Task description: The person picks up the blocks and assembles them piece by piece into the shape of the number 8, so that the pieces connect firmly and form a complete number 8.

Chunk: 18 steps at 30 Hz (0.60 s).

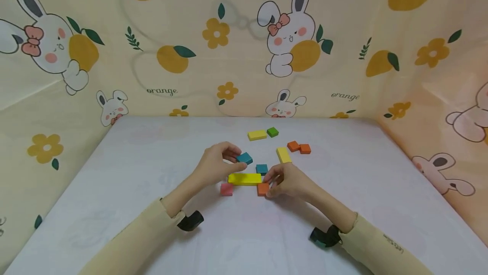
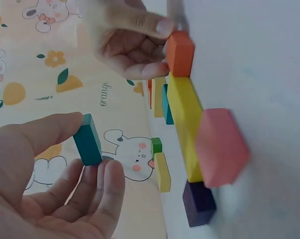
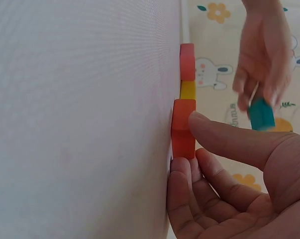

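Observation:
My left hand [image 1: 215, 165] pinches a teal block [image 2: 88, 140] between thumb and fingers, lifted above the table. Below it lies a long yellow block [image 1: 245, 179]. With thumb and fingertips my right hand [image 1: 291, 180] holds an orange block [image 3: 184, 128] at the near right end of the yellow one. A pink block [image 1: 226, 189] sits at the yellow block's near left end. The left wrist view shows a dark purple block [image 2: 199, 203] at that same end; from the head it is hidden behind the left hand. Another teal block [image 1: 262, 169] lies just behind the yellow block.
Farther back on the white table [image 1: 160, 139] lie a pale yellow block [image 1: 257, 135] and a green block [image 1: 272, 131]. Another pale yellow block [image 1: 284, 155] stands behind the right hand, near two orange blocks [image 1: 299, 147]. A printed cloth [image 1: 244, 67] rises behind the table.

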### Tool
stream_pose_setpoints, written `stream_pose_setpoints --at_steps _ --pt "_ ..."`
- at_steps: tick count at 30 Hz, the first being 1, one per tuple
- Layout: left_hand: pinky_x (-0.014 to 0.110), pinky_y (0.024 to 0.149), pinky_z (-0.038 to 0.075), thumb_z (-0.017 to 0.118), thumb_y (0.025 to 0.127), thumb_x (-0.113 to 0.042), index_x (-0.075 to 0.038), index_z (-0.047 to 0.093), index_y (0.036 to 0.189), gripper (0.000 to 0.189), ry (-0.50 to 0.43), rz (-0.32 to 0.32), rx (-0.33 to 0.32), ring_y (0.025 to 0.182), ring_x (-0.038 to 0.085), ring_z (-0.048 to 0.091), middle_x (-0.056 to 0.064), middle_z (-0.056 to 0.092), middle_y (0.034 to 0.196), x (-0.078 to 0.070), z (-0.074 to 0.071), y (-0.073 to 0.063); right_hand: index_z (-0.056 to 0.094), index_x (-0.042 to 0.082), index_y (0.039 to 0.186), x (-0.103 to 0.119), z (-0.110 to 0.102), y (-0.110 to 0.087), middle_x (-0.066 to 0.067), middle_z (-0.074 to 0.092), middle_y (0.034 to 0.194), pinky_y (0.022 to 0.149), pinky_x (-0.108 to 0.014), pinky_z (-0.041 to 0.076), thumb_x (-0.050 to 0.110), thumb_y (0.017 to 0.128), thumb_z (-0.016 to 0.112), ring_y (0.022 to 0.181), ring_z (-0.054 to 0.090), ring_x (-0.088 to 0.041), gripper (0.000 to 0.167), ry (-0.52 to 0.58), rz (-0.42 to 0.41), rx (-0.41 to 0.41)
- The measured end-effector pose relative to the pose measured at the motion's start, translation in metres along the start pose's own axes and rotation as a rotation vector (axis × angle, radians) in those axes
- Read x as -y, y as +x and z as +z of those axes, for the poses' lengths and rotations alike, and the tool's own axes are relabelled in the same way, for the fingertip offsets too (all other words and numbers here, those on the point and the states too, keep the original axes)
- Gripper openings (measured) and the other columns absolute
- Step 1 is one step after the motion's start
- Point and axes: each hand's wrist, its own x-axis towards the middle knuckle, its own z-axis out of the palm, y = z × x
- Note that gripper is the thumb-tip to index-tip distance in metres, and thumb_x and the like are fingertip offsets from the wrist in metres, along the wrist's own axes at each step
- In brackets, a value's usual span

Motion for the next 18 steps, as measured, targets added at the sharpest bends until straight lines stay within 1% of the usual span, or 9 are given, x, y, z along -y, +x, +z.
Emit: stream_pose_setpoints --at_steps 4,10,14,18 --pt "0.03 0.078 0.053 0.083 0.081 -0.024 -0.012 0.066 0.109 0.035 -0.001 -0.004 -0.001 0.091 0.016 0.061 -0.005 0.065 0.098 0.007 -0.005 -0.022 0.072 0.012 0.093 0.0 0.0 0.0 -0.004 0.066 0.085 0.067 -0.031 0.05 0.008 0.072 0.088 0.074 0.058 -0.023 0.026 -0.011 0.007 -0.012" --pt "0.03 0.078 0.054 0.085 0.079 -0.022 -0.01 0.065 0.109 0.038 -0.061 0.015 -0.003 0.092 0.017 0.063 -0.003 0.066 0.1 0.023 -0.007 -0.048 0.072 0.011 0.093 0.0 0.0 -0.001 -0.005 0.066 0.085 0.066 -0.031 0.049 0.006 0.072 0.088 0.073 0.058 -0.023 0.027 0.002 0.007 -0.013" --pt "0.029 0.078 0.054 0.086 0.077 -0.022 -0.008 0.065 0.107 0.04 -0.083 0.009 0.007 0.091 0.018 0.063 0.0 0.066 0.098 0.031 -0.01 -0.06 0.072 0.011 0.093 0.001 0.001 -0.001 -0.005 0.066 0.084 0.066 -0.03 0.049 0.006 0.072 0.088 0.072 0.058 -0.023 0.027 0.001 0.007 -0.011" --pt "0.028 0.078 0.054 0.087 0.076 -0.022 -0.006 0.065 0.105 0.039 -0.084 0.01 0.034 0.089 0.019 0.063 0.001 0.066 0.096 0.036 -0.013 -0.069 0.072 0.01 0.094 0.001 0.002 -0.001 -0.005 0.066 0.085 0.066 -0.029 0.05 0.006 0.072 0.088 0.072 0.059 -0.022 0.028 0.008 0.01 -0.008"
